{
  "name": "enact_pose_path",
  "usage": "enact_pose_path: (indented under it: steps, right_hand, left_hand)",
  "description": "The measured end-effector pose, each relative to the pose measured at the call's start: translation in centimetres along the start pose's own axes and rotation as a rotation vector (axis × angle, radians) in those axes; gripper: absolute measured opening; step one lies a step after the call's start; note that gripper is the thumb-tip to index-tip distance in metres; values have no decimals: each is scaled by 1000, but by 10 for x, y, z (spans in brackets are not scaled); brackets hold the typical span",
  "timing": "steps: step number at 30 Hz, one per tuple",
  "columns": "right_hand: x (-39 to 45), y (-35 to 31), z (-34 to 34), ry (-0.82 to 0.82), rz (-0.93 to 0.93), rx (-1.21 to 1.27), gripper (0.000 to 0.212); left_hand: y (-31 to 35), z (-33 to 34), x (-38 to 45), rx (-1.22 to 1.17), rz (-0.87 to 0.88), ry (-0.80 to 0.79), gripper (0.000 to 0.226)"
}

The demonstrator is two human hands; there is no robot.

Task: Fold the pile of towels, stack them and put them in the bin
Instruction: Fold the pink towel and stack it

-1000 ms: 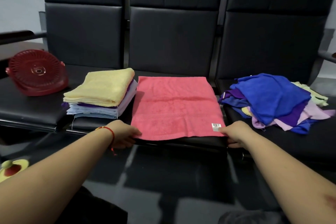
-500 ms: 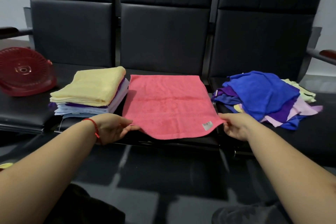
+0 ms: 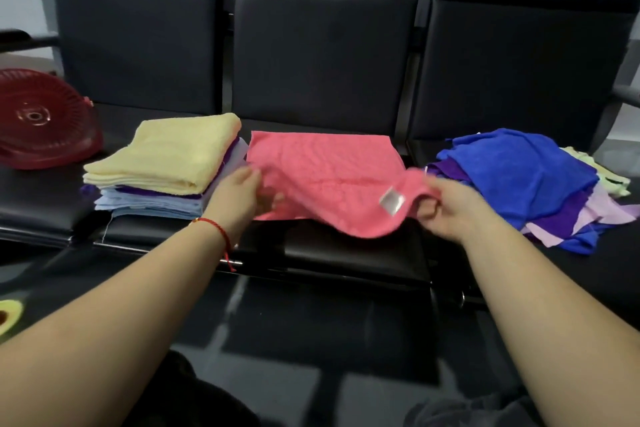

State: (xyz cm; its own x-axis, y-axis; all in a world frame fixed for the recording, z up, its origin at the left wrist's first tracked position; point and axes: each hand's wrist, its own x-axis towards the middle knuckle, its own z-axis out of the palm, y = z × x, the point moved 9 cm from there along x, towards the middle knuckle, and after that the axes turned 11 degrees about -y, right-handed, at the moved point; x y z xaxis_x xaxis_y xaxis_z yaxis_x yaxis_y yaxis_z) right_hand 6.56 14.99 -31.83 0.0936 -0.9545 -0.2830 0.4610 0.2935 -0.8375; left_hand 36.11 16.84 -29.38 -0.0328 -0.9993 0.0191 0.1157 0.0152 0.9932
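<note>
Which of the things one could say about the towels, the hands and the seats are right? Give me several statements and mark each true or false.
1. Both hands hold the pink towel by its near corners. True: the left hand and the right hand each grip one.
2. The pink towel lies wholly flat. False: its near edge is lifted off the middle seat.
3. The folded stack has a yellow towel on top. True.
4. The unfolded pile lies left of the pink towel. False: it lies to the right, blue towel uppermost.
5. The red bin holds folded towels. False: no towels are seen in it.
</note>
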Motion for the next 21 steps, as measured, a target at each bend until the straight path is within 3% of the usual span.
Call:
enact_pose_path:
  steps: [2, 4, 9, 13, 16, 21]
  right_hand:
    - [3, -30, 12, -32, -197, 258, 26]
    - [7, -40, 8, -4, -262, 310, 26]
    - [35, 14, -30, 157, -39, 91, 21]
    - [37, 20, -53, 240, -40, -63, 22]
    - [40, 19, -64, 287, -41, -287, 19]
    - [40, 6, -52, 318, -74, -950, 12]
  left_hand:
    - [26, -14, 9, -24, 223, 104, 26]
    - [26, -23, 15, -4, 255, 155, 26]
    - [-47, -28, 19, 91, -228, 147, 21]
    - [-48, -32, 17, 81, -293, 129, 15]
    - [-48, -32, 13, 210, -355, 73, 10]
    - [-47, -38, 12, 436, -394, 73, 17]
